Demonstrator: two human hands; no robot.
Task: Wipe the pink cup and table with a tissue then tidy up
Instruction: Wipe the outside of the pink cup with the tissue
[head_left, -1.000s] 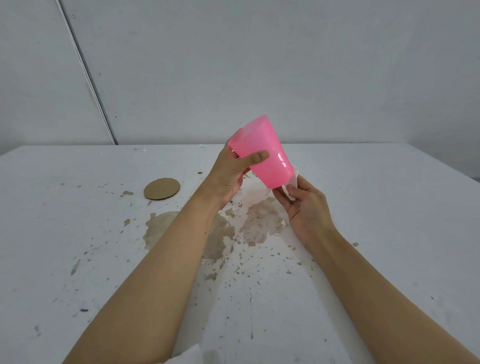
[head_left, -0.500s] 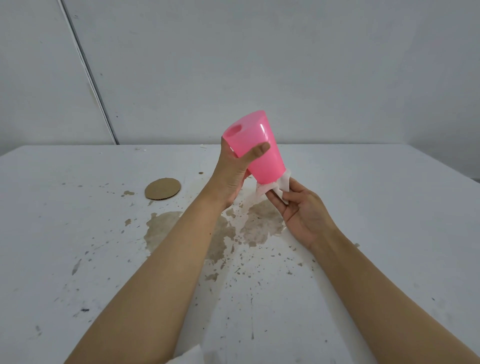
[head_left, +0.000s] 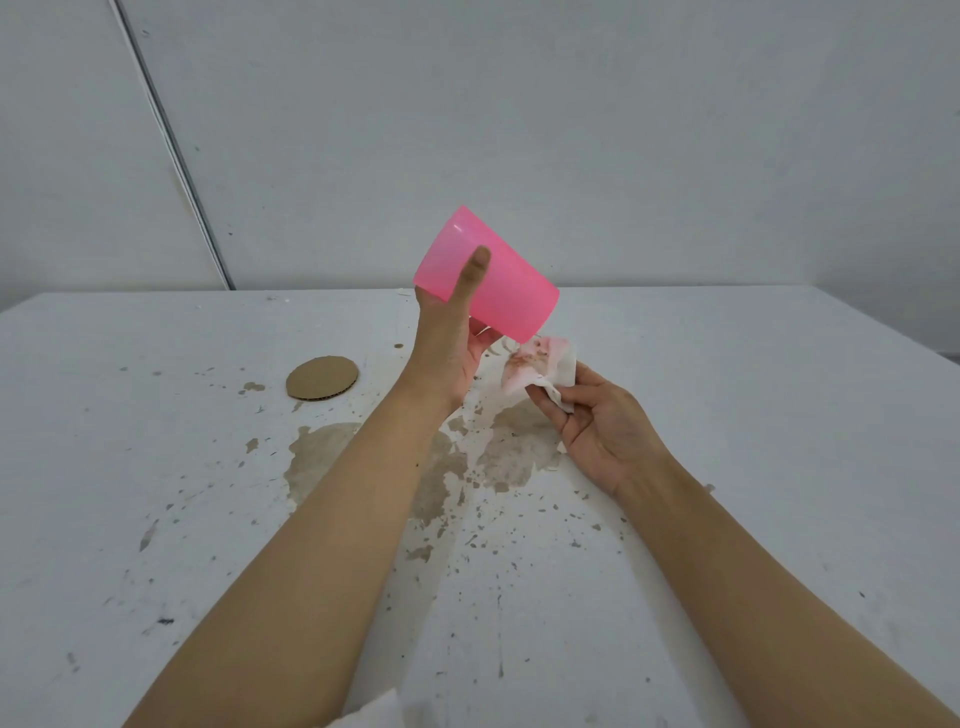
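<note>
My left hand (head_left: 452, 338) holds the pink cup (head_left: 498, 280) in the air above the table, tilted so its mouth points down and to the right. My thumb lies across the cup's side. Just below the mouth, my right hand (head_left: 597, 431) grips a crumpled white tissue (head_left: 543, 366) stained brown. The tissue is just under the cup's rim; whether they touch I cannot tell. The white table (head_left: 727, 415) below carries a brown spill (head_left: 322, 452) with splatter around it.
A round cardboard coaster (head_left: 322, 378) lies on the table left of my left hand. Another piece of white tissue (head_left: 374, 714) shows at the bottom edge. A grey wall stands behind the table's far edge.
The cup has tipped over to the right, its mouth now facing down-right. The tissue has come away from the cup's bottom end and its stained face now shows.
</note>
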